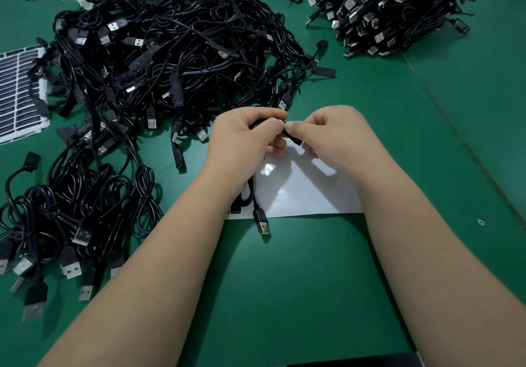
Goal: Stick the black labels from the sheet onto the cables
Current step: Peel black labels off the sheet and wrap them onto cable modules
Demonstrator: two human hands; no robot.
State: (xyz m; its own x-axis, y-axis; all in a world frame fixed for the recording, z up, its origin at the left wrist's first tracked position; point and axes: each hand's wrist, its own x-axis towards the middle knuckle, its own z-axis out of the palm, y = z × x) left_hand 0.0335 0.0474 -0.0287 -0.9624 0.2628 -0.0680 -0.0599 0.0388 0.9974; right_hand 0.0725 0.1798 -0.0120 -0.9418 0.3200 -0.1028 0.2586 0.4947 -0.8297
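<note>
The light is soft and a bit dim, coming from above. Dark shadows lie under the arms on the flat green table top (299,281). The shiny white paper sheet (301,193) has bright glare spots. The edges look bent and darker.

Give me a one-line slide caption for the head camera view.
Both hands, left hand and right hand, pinch a black cable over a white sheet amid cable piles.

Can't really see where the cable (257,204) gets pinched, both sets of fingers (296,129) cover it. The left forearm hides the white sheet's (301,193) near-left corner. The label sheet (20,93) on the far left runs out of view.
</note>
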